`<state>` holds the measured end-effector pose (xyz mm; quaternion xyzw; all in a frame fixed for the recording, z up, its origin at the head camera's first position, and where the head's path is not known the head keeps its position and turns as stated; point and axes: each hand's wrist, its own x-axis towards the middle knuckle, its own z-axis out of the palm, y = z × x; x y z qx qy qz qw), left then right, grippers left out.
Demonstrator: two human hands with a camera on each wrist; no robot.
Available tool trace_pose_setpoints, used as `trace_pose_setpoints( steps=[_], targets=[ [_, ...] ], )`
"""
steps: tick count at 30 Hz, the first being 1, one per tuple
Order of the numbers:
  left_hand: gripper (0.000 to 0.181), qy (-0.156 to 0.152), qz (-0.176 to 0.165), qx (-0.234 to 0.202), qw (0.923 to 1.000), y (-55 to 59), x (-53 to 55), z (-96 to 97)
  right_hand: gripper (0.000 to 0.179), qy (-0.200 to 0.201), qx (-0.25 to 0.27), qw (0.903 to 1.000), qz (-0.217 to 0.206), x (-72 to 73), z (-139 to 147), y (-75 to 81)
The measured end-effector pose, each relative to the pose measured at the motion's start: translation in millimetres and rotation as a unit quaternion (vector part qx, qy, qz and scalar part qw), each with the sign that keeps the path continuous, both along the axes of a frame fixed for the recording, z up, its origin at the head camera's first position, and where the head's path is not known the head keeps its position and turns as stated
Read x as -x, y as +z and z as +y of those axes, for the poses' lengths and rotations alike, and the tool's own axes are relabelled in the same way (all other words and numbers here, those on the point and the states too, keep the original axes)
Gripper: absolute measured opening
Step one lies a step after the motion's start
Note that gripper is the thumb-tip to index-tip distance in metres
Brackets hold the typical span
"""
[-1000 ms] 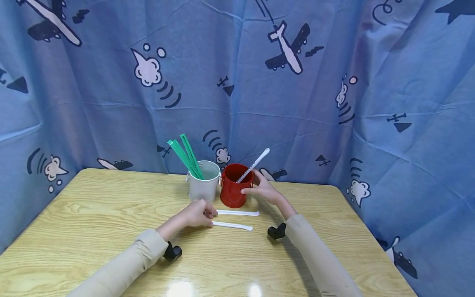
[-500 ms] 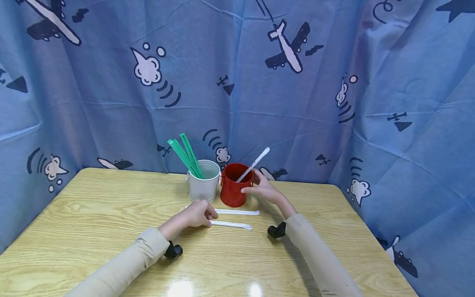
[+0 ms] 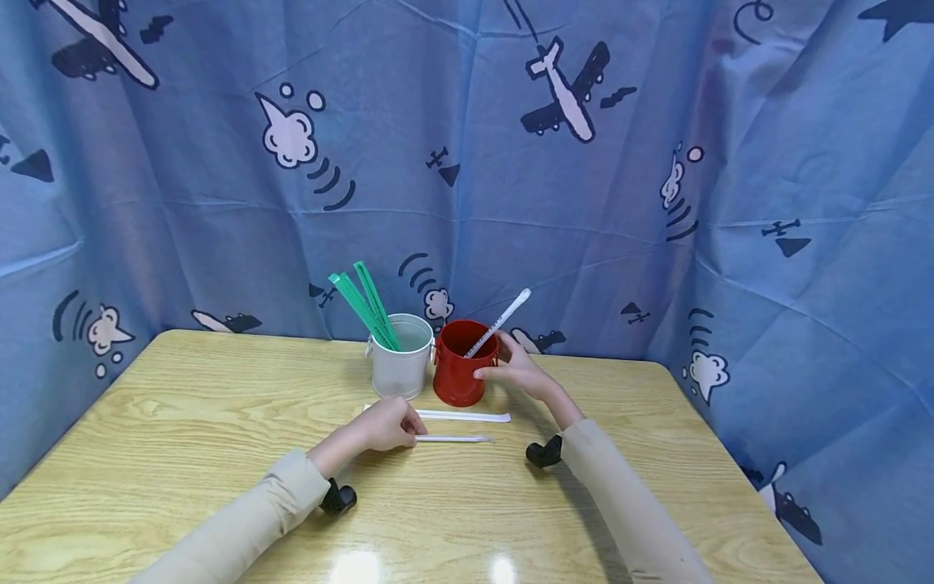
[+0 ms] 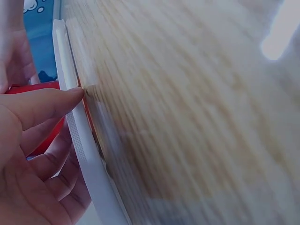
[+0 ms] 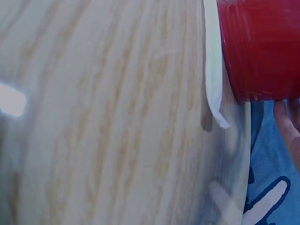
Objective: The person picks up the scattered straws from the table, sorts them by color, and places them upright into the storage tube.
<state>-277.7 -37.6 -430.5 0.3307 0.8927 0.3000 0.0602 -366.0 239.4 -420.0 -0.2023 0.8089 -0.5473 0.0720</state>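
Observation:
My left hand [image 3: 385, 422] pinches the nearer white paper-wrapped straw [image 3: 456, 439] between thumb and fingers, low over the table. In the left wrist view the thumb lies across this wrapped straw [image 4: 86, 140], with the other fingers behind it. Just beyond lies another white wrapped straw [image 3: 470, 417], flat on the table and partly hidden by the left hand. At the right side of a small red bucket [image 3: 456, 381], my right hand [image 3: 521, 373] holds it with the thumb in front and the fingers toward the back. A white wrapped straw [image 3: 503, 323] leans inside that bucket.
Left of the red bucket, close against it, stands a white bucket [image 3: 397, 377] holding green wrapped straws [image 3: 365, 312] that lean left. A blue patterned curtain [image 3: 467, 162] hangs behind the wooden table [image 3: 219, 405].
My left fingers have closed on the nearer wrapped straw, which has turned slightly and shifted a little away from me. The right hand and both buckets stay in place.

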Motion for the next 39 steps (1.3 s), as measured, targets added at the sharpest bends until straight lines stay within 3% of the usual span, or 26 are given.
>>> trace_pose_setpoints(
  steps=[11,18,25,34,39],
  targets=[
    [0.007,0.005,-0.001,-0.024,0.9997,4.2,-3.1,-11.0,0.081,0.008,-0.002,0.9999,-0.010,2.7,-0.4,-0.1],
    [0.009,0.025,0.006,-0.038,0.9990,13.2,-2.0,-16.0,0.078,0.015,0.002,0.9999,0.001,-17.5,-6.1,20.6],
    [0.014,0.036,0.001,-0.061,0.9975,19.9,-1.2,-16.4,0.078,0.020,0.001,0.9998,0.004,-16.7,-6.0,19.2],
    [0.014,0.039,-0.004,-0.119,0.9921,34.4,-1.9,-6.0,0.081,0.008,0.014,0.9999,0.004,4.2,0.3,-3.1],
    [0.013,0.043,-0.004,-0.136,0.9898,45.3,-1.7,1.0,0.078,0.021,0.022,0.9995,0.006,-8.1,-3.7,10.5]
  ],
)
